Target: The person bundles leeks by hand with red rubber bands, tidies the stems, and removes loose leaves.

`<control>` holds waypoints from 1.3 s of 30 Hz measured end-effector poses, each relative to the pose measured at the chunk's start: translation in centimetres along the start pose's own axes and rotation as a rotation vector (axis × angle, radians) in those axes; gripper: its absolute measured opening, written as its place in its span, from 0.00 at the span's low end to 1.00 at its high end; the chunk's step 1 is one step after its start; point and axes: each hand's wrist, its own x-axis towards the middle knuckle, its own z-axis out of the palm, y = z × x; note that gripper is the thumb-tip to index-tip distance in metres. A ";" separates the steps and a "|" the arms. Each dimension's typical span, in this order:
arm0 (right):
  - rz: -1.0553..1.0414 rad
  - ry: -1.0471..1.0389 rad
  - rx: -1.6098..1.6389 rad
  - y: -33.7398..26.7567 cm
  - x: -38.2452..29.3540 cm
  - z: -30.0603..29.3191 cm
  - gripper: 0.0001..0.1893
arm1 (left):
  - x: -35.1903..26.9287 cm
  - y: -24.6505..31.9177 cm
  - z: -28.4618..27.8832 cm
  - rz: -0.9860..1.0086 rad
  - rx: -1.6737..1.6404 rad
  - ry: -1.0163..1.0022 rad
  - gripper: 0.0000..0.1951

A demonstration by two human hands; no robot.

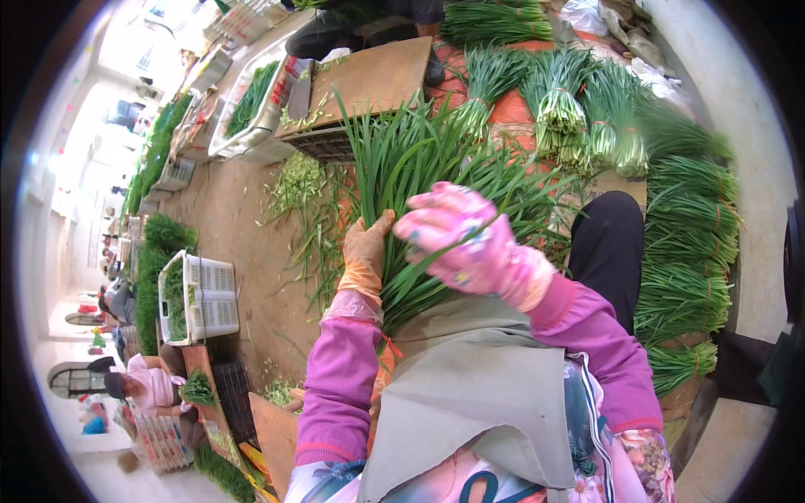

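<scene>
My left hand (pixel 370 245), in an orange-tan glove, is closed around a thick bunch of long flat green leaves (pixel 409 163), which look like garlic chives. The bunch fans out away from me, above a pile of loose leaves. My right hand (pixel 453 242), in a pink patterned glove, is curled at the bunch's right side, its fingers blurred. A long leaf crosses the pink glove; whether the fingers grip it cannot be told. Beyond the bunch is a wooden board (pixel 383 72) on a dark crate, with a flat blade (pixel 300 97) and cut stem pieces on it.
Tied chive bundles (pixel 682 295) line the right side, and more bundles (pixel 560 113) lie on orange sheeting ahead. Cut scraps (pixel 299 185) litter the floor. A white plastic crate (pixel 210 298) stands at left. Another person (pixel 148 383) sits lower left; someone's legs show at the top.
</scene>
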 end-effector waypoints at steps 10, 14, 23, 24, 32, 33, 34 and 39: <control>0.226 -0.623 -0.059 -0.6 -5.9 7.9 0.31 | -0.3 0.9 1.5 -0.096 0.150 0.110 0.30; 0.256 -0.511 -0.052 -0.6 -7.3 8.3 0.29 | 1.5 -0.4 1.2 -0.131 0.123 -0.013 0.35; 1.123 0.287 1.253 4.0 -9.6 10.6 0.20 | -2.7 3.2 3.2 -0.043 0.157 0.026 0.20; 1.211 0.364 1.391 4.9 -9.0 10.4 0.21 | -3.6 4.0 3.4 -0.018 0.172 0.061 0.18; 1.513 0.525 1.588 9.7 -8.4 9.1 0.38 | -4.1 4.2 3.4 0.005 0.264 0.062 0.20; 1.505 0.531 1.588 9.7 -8.0 9.0 0.38 | -3.8 3.8 3.2 0.012 0.264 0.061 0.20; 1.539 0.513 1.540 9.7 -7.5 8.8 0.38 | -3.6 3.4 3.0 0.016 0.264 0.065 0.20; 1.697 0.455 1.299 10.1 -7.6 7.3 0.36 | -4.4 4.2 3.5 0.020 0.393 0.138 0.21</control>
